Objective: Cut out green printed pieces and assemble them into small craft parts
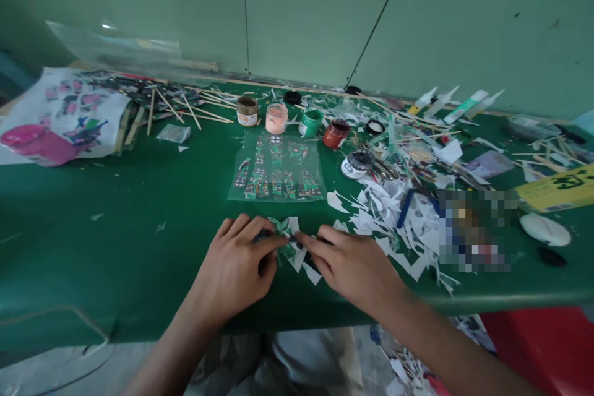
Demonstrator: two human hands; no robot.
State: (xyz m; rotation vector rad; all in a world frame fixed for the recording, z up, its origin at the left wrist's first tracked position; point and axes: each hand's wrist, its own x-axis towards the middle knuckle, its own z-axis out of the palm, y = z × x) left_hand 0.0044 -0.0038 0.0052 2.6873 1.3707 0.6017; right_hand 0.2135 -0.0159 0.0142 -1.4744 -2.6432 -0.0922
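Between left hand (239, 260) and right hand (352, 263), a green cutout (286, 252), both close against it, grips unclear.

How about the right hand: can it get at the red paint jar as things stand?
Likely yes: between the right hand and the red paint jar seem to lie only low paper scraps, with the dark jar just beside that path.
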